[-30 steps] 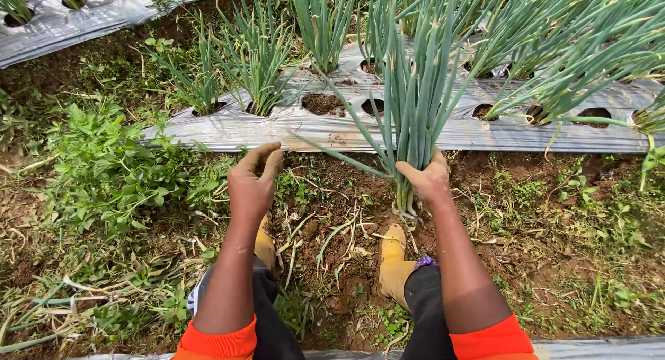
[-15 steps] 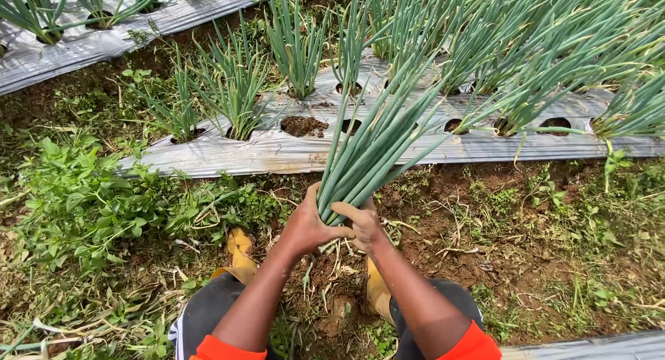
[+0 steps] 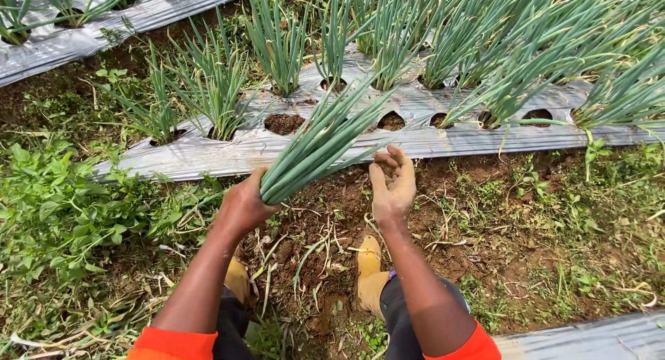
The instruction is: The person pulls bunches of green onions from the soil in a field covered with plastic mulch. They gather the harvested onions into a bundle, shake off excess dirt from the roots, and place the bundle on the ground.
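One bunch of green onions slants up to the right, its base gripped by the left hand with fingers wrapped tight. The right hand hovers beside it, soiled fingers loosely spread. Behind lies a silver mulch sheet over soil.

We see green onion stalks, silver-grey plastic mulch (dotted with dark round holes), reddish-brown soil, orange sleeves, and yellow boots nearest us.
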